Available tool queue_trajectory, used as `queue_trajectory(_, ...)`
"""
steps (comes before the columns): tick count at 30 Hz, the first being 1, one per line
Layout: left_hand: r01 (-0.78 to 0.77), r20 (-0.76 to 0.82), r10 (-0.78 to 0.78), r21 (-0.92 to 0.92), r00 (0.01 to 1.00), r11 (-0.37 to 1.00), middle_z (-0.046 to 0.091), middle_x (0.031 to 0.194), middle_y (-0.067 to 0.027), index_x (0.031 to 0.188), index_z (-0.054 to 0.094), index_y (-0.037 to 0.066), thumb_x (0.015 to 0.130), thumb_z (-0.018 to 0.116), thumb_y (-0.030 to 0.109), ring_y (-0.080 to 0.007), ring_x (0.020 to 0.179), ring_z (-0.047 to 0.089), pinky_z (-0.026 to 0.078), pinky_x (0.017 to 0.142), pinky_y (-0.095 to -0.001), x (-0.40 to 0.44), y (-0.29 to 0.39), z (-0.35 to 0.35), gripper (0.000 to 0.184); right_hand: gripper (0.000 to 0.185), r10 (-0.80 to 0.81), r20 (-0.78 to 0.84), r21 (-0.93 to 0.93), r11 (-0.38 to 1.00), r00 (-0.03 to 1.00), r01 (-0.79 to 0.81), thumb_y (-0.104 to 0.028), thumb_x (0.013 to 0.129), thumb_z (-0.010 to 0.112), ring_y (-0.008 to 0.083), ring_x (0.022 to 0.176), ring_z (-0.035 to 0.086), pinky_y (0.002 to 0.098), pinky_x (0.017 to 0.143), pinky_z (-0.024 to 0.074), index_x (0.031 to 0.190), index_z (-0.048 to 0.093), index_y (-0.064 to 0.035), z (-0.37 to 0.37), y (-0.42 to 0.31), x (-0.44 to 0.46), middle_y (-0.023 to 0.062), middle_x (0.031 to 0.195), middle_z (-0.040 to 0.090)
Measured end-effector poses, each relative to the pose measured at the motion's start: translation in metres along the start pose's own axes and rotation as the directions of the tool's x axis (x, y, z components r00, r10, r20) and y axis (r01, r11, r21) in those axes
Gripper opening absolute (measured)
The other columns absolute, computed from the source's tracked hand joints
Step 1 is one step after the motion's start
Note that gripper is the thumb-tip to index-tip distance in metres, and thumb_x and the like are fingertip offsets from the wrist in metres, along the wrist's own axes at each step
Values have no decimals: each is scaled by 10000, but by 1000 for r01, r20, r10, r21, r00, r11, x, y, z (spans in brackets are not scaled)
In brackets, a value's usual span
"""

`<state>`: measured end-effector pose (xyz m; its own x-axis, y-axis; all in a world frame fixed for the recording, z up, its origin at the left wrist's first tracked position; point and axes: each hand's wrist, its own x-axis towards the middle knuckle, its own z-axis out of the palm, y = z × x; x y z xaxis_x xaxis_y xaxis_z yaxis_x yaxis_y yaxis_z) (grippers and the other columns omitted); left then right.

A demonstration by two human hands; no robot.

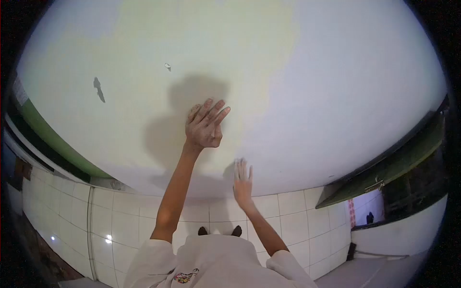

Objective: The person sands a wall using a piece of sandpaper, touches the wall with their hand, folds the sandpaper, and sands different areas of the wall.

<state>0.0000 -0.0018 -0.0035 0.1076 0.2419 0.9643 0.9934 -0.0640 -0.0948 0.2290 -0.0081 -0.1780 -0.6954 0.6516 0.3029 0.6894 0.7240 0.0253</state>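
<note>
A pale wall [307, 96], yellowish at upper left and bluish white to the right, fills most of the view. My left hand [205, 124] is raised in front of it, fingers apart and slightly bent, with a dark shadow behind it. Whether it touches the wall is unclear. Lower and to the right, my right hand [243, 180] has its fingers stretched up near the wall's lower part. I see nothing held in either hand. Grey patches, a long one [99, 90] and a small one [167, 66], mark the wall at upper left.
White floor tiles [288, 211] run below the wall, where two dark feet show. A green-edged frame [62, 134] borders the wall on the left. At the right a dark green door [384, 173] with a latch stands beside an opening.
</note>
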Motion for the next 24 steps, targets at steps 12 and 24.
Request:
queue_trajectory(12,-20,-15,20,-6,1000,1000,604,1367,39,1218,703,220,787,449,128,-180,1371,449,282,1138,-382,4,-2,-2,508,590,145,-205,646,763,968,23,192,762,382,294,1224,594,305,981,458,1272,607,-4,-186,61,60,242,1279,596)
queue_trajectory(24,-17,57,22,-70,998,997,604,1373,4,1245,687,212,719,498,103,-243,1343,470,309,1087,-441,2,-4,-5,569,705,-105,-866,-120,993,489,2,169,790,450,372,1450,288,572,1186,175,1405,535,-164,-352,27,191,46,1470,497)
